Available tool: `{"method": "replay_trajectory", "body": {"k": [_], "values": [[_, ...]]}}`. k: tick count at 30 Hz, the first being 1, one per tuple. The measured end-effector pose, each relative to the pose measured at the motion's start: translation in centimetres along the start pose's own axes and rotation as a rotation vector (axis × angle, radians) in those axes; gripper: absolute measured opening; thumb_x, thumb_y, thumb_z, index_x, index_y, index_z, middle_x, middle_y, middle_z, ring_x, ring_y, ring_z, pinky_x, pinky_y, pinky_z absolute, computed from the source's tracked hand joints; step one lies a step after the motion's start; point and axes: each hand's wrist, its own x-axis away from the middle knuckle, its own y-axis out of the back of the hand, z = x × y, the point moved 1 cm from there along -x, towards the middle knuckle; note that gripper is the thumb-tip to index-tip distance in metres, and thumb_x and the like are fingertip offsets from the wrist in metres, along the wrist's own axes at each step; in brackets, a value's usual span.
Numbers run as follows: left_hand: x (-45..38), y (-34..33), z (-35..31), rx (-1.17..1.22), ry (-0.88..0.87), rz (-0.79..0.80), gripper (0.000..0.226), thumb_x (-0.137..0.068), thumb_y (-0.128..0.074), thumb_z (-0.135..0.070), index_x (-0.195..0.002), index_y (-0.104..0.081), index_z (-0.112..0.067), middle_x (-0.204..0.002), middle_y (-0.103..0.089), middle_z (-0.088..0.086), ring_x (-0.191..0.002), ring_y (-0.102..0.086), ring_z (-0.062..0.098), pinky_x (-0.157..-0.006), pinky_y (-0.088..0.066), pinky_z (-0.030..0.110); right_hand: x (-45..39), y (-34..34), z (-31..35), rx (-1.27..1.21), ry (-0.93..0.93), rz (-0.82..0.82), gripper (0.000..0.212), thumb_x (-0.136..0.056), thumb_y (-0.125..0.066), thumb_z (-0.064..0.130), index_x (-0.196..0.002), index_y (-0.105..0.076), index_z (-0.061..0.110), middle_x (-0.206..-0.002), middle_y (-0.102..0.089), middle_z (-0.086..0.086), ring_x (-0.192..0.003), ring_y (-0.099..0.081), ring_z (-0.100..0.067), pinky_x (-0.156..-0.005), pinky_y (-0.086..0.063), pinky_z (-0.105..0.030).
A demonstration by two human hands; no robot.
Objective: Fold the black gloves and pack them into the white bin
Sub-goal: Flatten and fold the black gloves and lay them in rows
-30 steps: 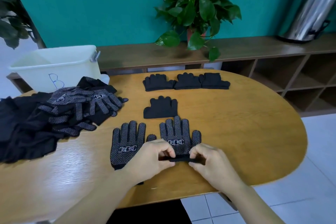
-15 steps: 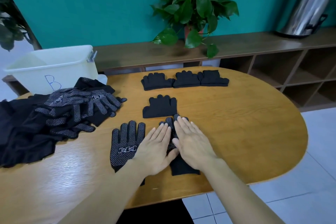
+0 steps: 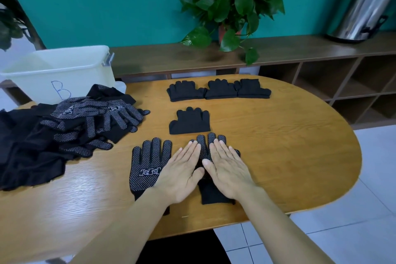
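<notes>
Black dotted glove (image 3: 216,194) under flat left hand (image 3: 181,172), right hand (image 3: 228,169).

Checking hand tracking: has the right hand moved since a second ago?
Yes. The right hand went from pinching the cuff near the table's front edge to lying flat further up the glove, toward the folded glove.

Two bare forearms and hands, seen from above

The left hand (image 3: 182,169) and right hand (image 3: 227,167) wear nothing — no gloves, rings, watch or bracelet show. Both forearms are uncovered from the wrist down to the near edge of the view, with no sleeve or cuff in sight. Fingernails are short and plain — unpainted, as far as can be told.
</notes>
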Motion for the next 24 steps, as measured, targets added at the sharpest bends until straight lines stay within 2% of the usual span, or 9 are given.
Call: {"method": "replay_trajectory", "body": {"k": [3,5,7,9,13,15,20,24], "values": [[0.2,1.0,0.5,0.093,0.025,-0.047,0.072,-0.098,-0.006,-0.060,-0.155,0.003,-0.018,-0.163,0.008,-0.005,-0.145,0.017,0.000,-0.113,0.016,0.014,0.0,1.5,0.8,-0.017,0.016,-0.106,0.089,-0.086,0.012,0.063,-0.155,-0.014,0.013,-0.162,-0.014,-0.003,-0.150,-0.006,-0.012,-0.117,0.005,-0.023],[0.7,2.1,0.7,0.150,0.053,-0.116,0.066,-0.103,-0.020,-0.052,-0.156,-0.004,-0.016,-0.163,0.000,-0.004,-0.147,0.008,0.002,-0.117,0.009,0.017,-0.1,2.4,1.8,0.019,0.025,-0.185,0.066,-0.101,-0.014,0.053,-0.148,-0.035,0.012,-0.151,-0.042,-0.006,-0.143,-0.032,-0.018,-0.117,-0.013,-0.025],[1.6,3.4,1.0,0.201,0.076,-0.180,0.063,-0.103,-0.028,-0.045,-0.156,-0.012,-0.014,-0.163,-0.010,-0.001,-0.149,-0.002,0.006,-0.117,0.003,0.017,-0.1,3.5,3.2,0.044,0.031,-0.234,0.047,-0.104,-0.032,0.043,-0.137,-0.047,0.014,-0.132,-0.059,-0.004,-0.127,-0.049,-0.020,-0.107,-0.032,-0.029],[2.7,4.9,1.7,0.237,0.100,-0.239,0.059,-0.104,-0.034,-0.039,-0.154,-0.020,-0.012,-0.161,-0.019,0.001,-0.149,-0.010,0.009,-0.115,-0.001,0.014,-0.1,4.7,4.8,0.035,0.043,-0.241,0.045,-0.103,-0.037,0.042,-0.138,-0.048,0.016,-0.129,-0.061,-0.002,-0.122,-0.052,-0.021,-0.097,-0.040,-0.032],[5.3,6.9,4.2,0.230,0.163,-0.320,0.057,-0.103,-0.038,-0.039,-0.153,-0.028,-0.014,-0.158,-0.028,0.003,-0.148,-0.019,0.012,-0.117,-0.010,0.018,-0.6,5.7,8.4,0.010,0.096,-0.269,0.047,-0.103,-0.041,0.041,-0.142,-0.045,0.017,-0.136,-0.057,-0.002,-0.127,-0.050,-0.021,-0.096,-0.043,-0.034],[6.9,7.6,5.4,0.223,0.204,-0.343,0.056,-0.102,-0.039,-0.039,-0.152,-0.031,-0.014,-0.157,-0.031,0.003,-0.147,-0.022,0.014,-0.119,-0.015,0.024,-1.0,5.6,10.3,0.002,0.121,-0.270,0.046,-0.103,-0.040,0.040,-0.142,-0.046,0.017,-0.138,-0.056,-0.002,-0.129,-0.048,-0.021,-0.099,-0.042,-0.033],[10.7,9.0,8.9,0.162,0.278,-0.381,0.054,-0.103,-0.040,-0.036,-0.152,-0.030,-0.014,-0.157,-0.031,0.002,-0.146,-0.023,0.013,-0.111,-0.010,0.012,-2.1,5.1,14.6,0.015,0.213,-0.281,0.043,-0.104,-0.037,0.039,-0.139,-0.049,0.017,-0.139,-0.055,-0.001,-0.131,-0.046,-0.018,-0.102,-0.037,-0.029],[13.3,9.5,12.3,0.176,0.380,-0.407,0.054,-0.103,-0.039,-0.040,-0.152,-0.030,-0.019,-0.158,-0.030,-0.003,-0.146,-0.024,0.012,-0.117,-0.018,0.022,-3.6,4.2,17.3,0.018,0.272,-0.249,0.046,-0.105,-0.036,0.039,-0.146,-0.041,0.020,-0.146,-0.049,0.001,-0.137,-0.040,-0.014,-0.108,-0.030,-0.025]]}}
